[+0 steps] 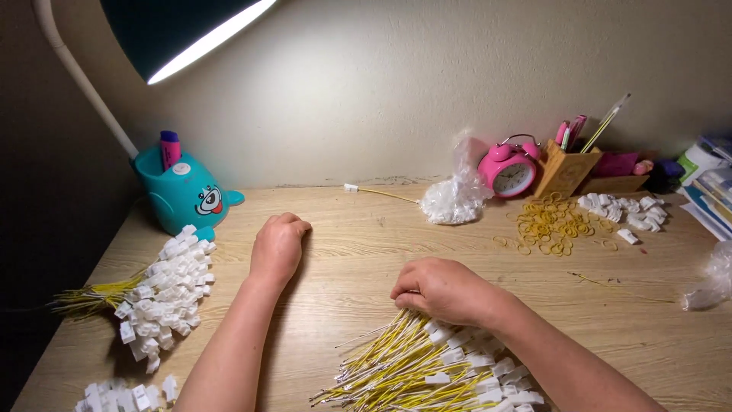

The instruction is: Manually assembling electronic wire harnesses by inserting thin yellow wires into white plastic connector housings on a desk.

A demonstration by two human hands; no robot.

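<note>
yellow wires with white connectors [427,370] lie heaped at the desk's [343,305] near edge, right hand [446,290] curled over their tops, pinching a few. left hand [278,246] rests fisted, empty as far as shows. a careless tug could tangle or scatter the loose heap toward the bundled wires [156,294] at left.

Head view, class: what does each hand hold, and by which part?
The right hand grips the loose yellow wires near their white connector ends. The left hand rests fisted on the table; any contents are hidden.
</note>
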